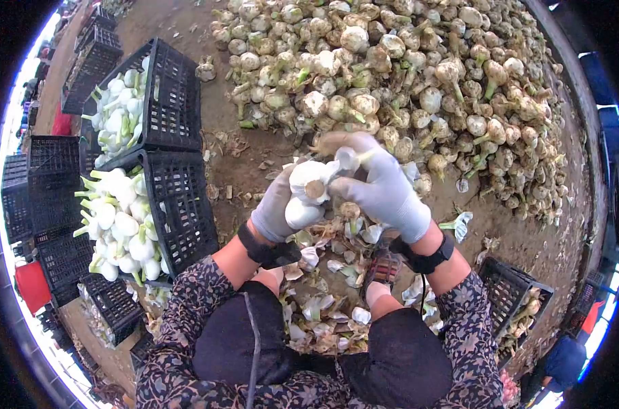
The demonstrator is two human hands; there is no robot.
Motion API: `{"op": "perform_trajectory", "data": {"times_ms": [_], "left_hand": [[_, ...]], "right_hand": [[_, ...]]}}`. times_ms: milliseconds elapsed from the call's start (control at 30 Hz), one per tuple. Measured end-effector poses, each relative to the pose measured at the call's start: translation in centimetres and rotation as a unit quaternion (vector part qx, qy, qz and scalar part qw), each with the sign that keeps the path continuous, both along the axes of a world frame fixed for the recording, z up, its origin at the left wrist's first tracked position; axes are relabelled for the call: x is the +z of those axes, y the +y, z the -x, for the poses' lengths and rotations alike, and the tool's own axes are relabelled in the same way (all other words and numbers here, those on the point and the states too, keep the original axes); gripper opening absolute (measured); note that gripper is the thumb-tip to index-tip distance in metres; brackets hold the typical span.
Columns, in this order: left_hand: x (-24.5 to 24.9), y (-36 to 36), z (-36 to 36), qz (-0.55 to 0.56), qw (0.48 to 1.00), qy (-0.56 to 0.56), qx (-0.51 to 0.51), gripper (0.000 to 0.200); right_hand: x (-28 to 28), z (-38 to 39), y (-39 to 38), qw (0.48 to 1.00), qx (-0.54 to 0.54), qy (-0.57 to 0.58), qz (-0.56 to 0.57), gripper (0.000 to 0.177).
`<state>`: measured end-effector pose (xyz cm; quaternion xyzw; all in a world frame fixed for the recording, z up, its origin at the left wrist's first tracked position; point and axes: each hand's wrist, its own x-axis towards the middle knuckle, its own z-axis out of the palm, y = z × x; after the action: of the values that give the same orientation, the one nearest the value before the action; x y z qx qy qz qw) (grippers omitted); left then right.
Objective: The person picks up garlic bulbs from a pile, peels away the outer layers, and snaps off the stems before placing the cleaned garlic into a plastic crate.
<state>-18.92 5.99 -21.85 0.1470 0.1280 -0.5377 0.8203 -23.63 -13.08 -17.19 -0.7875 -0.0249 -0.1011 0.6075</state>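
Note:
In a pale glove, my left hand (274,204) is wrapped round white garlic bulbs (309,183), at least two, one above the other; the upper one shows a brown root end. My right hand (376,183), also gloved, is closed at the right side of these bulbs, its fingers bent round a pale stem or peel (348,158). Motion blurs its upper fingers. Just beyond both hands lies a large pile of unpeeled garlic (405,75). Loose peels (316,307) are scattered on the ground below, between my feet.
Two black crates (181,198) of clean white garlic (122,228) stand at the left. More black crates (54,160) are stacked at the far left. A crate (503,290) with garlic stands at the lower right. Another person (565,360) is at the far right edge.

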Motion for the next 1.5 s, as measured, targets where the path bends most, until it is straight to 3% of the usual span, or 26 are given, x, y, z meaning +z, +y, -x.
{"op": "perform_trajectory", "data": {"times_ms": [100,200,233,267,300,400,433,567,600,633,667,700,733,767,800,833,933,1033,1100,1133,1167,1200,1300,1367,1467,1500], "left_hand": [[-0.1,-0.1,-0.2,0.009,1.0,-0.025,0.008,0.043],[-1.0,0.1,-1.3,-0.164,0.978,-0.085,0.099,0.035],[-0.6,1.4,-3.4,-0.171,0.966,-0.116,0.155,0.029],[-0.2,2.7,-5.6,-0.177,0.95,-0.148,0.211,0.024],[2.4,3.8,-7.1,-0.315,0.867,-0.274,0.271,0.023],[5.8,14.2,-16.4,-0.102,0.904,-0.159,0.384,0.033],[7.4,16.5,-18.7,-0.084,0.886,-0.156,0.428,0.038],[10.6,18.2,-20.1,-0.186,0.791,-0.203,0.546,0.061],[8.8,17.2,-19.5,-0.198,0.805,-0.194,0.525,0.058],[5.2,14.9,-17.9,-0.249,0.808,-0.331,0.42,0.041],[1.6,12.7,-16.3,-0.289,0.768,-0.47,0.324,0.026],[0.2,8.5,-12.8,-0.414,0.593,-0.674,0.151,0.028],[-1.0,4.3,-9.3,-0.469,0.328,-0.819,0.041,0.036],[-1.4,0.3,-5.6,-0.394,0.583,-0.707,-0.068,0.042],[-4.9,-1.2,-3.0,-0.313,0.609,-0.709,-0.169,0.045],[-5.5,-3.8,-1.3,-0.228,0.362,-0.862,-0.271,0.044],[-9.5,-5.7,3.8,-0.262,0.289,-0.822,-0.414,0.048],[-10.3,-5.2,4.3,-0.279,0.324,-0.834,-0.348,0.049],[-10.0,-4.7,3.6,-0.357,0.668,-0.579,-0.301,0.051],[-9.4,-4.3,3.1,-0.376,0.793,-0.407,-0.253,0.053],[-7.5,-4.1,2.0,-0.348,0.873,-0.263,-0.218,0.052],[-7.9,-4.0,2.0,-0.301,0.907,-0.257,-0.141,0.05],[-3.1,-4.9,2.2,-0.302,0.873,-0.364,-0.115,0.062],[-1.1,-5.3,2.6,-0.286,0.857,-0.414,-0.113,0.064],[0.1,-6.0,3.6,-0.277,0.839,-0.458,-0.096,0.062],[0.3,-6.0,3.9,-0.279,0.834,-0.467,-0.087,0.061]], "right_hand": [[-0.7,0.7,0.7,0.998,-0.01,0.005,0.064,0.029],[0.5,2.0,2.6,0.976,0.082,-0.105,0.169,0.022],[0.6,3.0,3.1,0.963,0.174,-0.115,0.172,0.023],[1.4,4.0,3.7,0.955,0.242,-0.086,0.149,0.023],[0.7,5.0,3.6,0.941,0.287,-0.02,0.18,0.022],[-3.9,8.3,0.3,0.853,0.358,0.181,0.333,0.033],[-5.5,9.9,-1.4,0.829,0.35,0.223,0.374,0.041],[-5.3,12.9,-5.2,0.769,0.313,0.408,0.379,0.058],[-6.0,13.4,-5.5,0.843,0.25,0.37,0.3,0.058],[-7.5,14.2,-5.7,0.902,0.18,0.325,0.218,0.058],[-8.1,14.8,-6.1,0.946,0.106,0.275,0.135,0.059],[-8.0,14.7,-6.2,0.946,0.061,0.317,-0.033,0.065],[-7.8,14.3,-6.0,0.917,0.011,0.346,-0.199,0.071],[-5.0,13.2,-6.0,0.865,-0.009,0.397,-0.307,0.079],[-4.8,12.9,-6.0,0.864,-0.021,0.386,-0.324,0.081],[-5.2,13.0,-6.1,0.858,-0.036,0.359,-0.365,0.079],[-5.3,12.4,-6.4,0.852,-0.055,0.301,-0.424,0.071],[-5.9,12.2,-6.7,0.88,-0.077,0.28,-0.377,0.063],[-7.4,12.4,-6.3,0.921,-0.102,0.236,-0.293,0.052],[-7.0,12.4,-6.3,0.922,-0.087,0.263,-0.272,0.052],[-6.1,12.1,-6.4,0.922,-0.07,0.287,-0.25,0.051],[-5.7,11.8,-6.2,0.922,-0.052,0.308,-0.229,0.05],[-5.9,10.7,-4.4,0.941,-0.081,0.256,-0.204,0.048],[-3.9,10.0,-4.7,0.89,-0.053,0.344,-0.294,0.039],[-3.4,8.9,-4.0,0.886,-0.047,0.315,-0.336,0.032],[-3.1,8.4,-3.5,0.914,-0.076,0.291,-0.274,0.028]]}}
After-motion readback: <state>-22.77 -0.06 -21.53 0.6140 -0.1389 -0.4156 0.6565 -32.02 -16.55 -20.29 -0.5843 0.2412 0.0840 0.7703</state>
